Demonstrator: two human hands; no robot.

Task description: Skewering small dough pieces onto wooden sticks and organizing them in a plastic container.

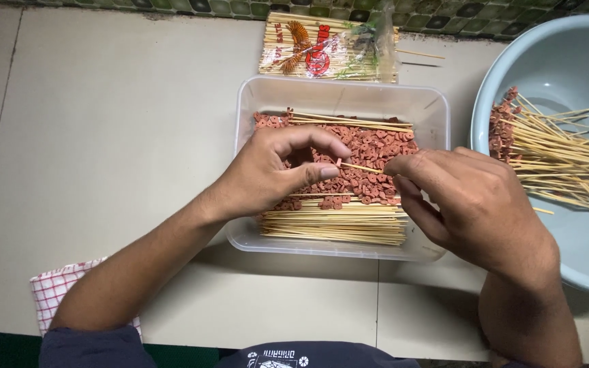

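Observation:
A clear plastic tub [339,94] sits in the middle of the table, filled with small reddish-brown ring-shaped pieces [375,146] and bundles of thin bamboo skewers [335,225]. Over the tub, my right hand [475,208] pinches one skewer [361,167] whose tip points left. My left hand [277,170] meets that tip, its thumb and forefinger closed on a small reddish piece that is hard to make out.
A pale blue basin [581,252] at the right holds several skewers loaded with reddish pieces [553,153]. A printed packet of skewers [328,48] lies behind the tub. A red-checked cloth [56,289] rests at the near left edge.

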